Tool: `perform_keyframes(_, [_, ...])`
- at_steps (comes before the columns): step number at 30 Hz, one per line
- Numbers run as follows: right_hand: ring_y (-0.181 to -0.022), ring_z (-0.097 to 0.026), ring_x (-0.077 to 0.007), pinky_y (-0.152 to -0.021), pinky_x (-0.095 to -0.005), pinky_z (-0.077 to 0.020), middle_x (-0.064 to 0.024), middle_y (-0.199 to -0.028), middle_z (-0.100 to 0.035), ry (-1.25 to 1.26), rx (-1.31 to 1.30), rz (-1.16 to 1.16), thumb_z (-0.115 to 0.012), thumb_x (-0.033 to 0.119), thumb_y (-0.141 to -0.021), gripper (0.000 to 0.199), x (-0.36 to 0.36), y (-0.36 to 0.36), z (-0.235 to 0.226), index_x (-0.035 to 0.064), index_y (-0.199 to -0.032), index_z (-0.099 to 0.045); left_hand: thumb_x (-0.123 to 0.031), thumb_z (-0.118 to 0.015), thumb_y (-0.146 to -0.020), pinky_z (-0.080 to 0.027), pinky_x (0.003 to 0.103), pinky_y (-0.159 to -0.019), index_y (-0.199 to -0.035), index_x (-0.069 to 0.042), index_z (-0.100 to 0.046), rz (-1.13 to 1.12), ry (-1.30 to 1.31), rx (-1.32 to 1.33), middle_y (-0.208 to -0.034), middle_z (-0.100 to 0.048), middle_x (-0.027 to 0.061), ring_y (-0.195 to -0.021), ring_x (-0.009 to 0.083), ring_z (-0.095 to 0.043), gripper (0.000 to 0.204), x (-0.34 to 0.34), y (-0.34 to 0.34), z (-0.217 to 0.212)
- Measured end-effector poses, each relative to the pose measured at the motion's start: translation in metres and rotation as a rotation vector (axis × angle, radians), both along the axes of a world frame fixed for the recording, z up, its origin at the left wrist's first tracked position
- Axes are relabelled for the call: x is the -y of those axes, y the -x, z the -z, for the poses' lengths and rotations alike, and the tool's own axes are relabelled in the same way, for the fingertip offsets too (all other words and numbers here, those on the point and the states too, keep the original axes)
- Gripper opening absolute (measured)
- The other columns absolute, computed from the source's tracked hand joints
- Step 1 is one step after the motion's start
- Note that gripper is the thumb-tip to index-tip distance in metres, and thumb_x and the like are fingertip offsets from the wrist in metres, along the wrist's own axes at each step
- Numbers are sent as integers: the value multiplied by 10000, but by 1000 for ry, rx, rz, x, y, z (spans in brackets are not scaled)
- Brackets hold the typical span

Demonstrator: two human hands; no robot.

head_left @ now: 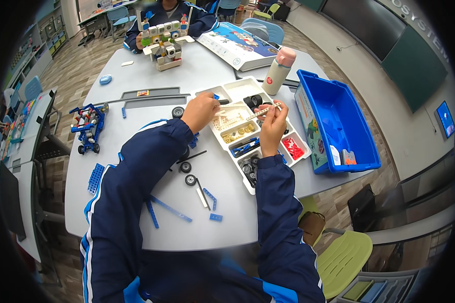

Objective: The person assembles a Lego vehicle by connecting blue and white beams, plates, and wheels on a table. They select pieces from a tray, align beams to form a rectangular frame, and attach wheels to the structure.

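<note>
My right hand [273, 125] is closed round a white building beam [260, 117] with holes, held over a white sorting tray [254, 187]. My left hand [201, 112] is closed at the tray's left side, beside the compartment of white pieces [226, 119]. Whatever its fingertips grip, if anything, I cannot make out. Other compartments hold yellow gears [239, 133], blue pieces [244, 147], red pieces [292, 149], black wheels [253, 101] and grey parts [248, 167]. Part of the tray lies hidden behind my hands.
A blue bin [356, 131] and a bottle [279, 71] stand right of the tray. Loose wheels [190, 180] and blue beams [171, 208] lie nearer. A blue wheeled model [89, 127] stands left. Across the table, a person sits behind a white block model [166, 48], near a large box [240, 45].
</note>
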State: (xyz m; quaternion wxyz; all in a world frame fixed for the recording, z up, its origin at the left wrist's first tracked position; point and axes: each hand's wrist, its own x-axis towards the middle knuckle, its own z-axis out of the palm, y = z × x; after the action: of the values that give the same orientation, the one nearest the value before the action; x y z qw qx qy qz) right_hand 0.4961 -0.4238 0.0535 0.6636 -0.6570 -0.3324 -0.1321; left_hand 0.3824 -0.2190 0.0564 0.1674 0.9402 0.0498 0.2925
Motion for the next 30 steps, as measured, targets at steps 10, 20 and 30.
perform_keyframes(10, [-786,-698,-147,-677,-291,-586,-97,-946,-695,-70,-1,31,-431,227,-1138,250,-10,-18,27,62,-1320,-477,-112,-642,-840,-581,493,-734,-831,-3,-766,57,93,-188,-831,-721,239,-760,411,-713,166,31,-11,18])
perform_keyframes(20, [-683,-680,-215,-632,-352,-526,-109,-815,-642,-82,30,78,-466,125,-1100,198,-20,-12,30,47,-1282,-469,-92,-754,-811,-536,422,-707,-892,26,-713,155,178,-277,-827,-703,213,-769,353,-697,149,8,-20,20])
perform_keyframes(30, [-700,-694,-363,-624,-457,-512,-186,-792,-666,-85,-7,29,-478,130,-1074,279,-14,-4,17,10,-1324,-447,-43,-633,-902,-532,430,-789,-1060,18,-721,251,118,-233,-953,-657,188,-884,367,-668,191,34,-19,18])
